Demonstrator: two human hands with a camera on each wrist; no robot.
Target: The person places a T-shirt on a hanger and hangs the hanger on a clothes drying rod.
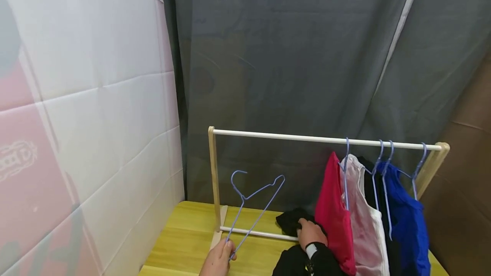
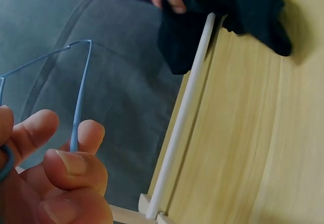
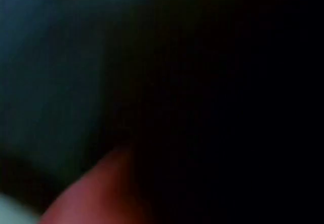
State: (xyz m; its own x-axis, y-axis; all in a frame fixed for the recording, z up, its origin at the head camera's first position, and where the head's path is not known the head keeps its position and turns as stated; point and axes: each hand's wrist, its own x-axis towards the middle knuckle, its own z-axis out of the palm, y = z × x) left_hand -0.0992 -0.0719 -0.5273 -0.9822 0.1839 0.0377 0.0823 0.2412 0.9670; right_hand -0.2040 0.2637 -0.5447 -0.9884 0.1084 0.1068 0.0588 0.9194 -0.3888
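Note:
My left hand (image 1: 218, 260) pinches the wire of a light-blue hanger (image 1: 243, 199) with nothing on it, its hook pointing up. In the left wrist view the hanger's wire (image 2: 81, 95) rises from between thumb and fingers. Down by the rack's lower rail, my right hand (image 1: 312, 234) grips a black garment (image 1: 288, 221), fingers curled into the bunched cloth. That dark cloth (image 2: 233, 6) drapes over the rail in the left wrist view. The right wrist view is mostly dark, with a blurred bit of the hand (image 3: 101, 193) at the bottom.
A wooden rack with a white top rail (image 1: 276, 136) and lower rail (image 1: 264, 234) stands on the yellow wood-grain table (image 1: 172, 242). Red (image 1: 333, 220), pink (image 1: 362, 225), black and blue (image 1: 410, 220) garments hang at its right. Grey curtain behind, white printed sheet left.

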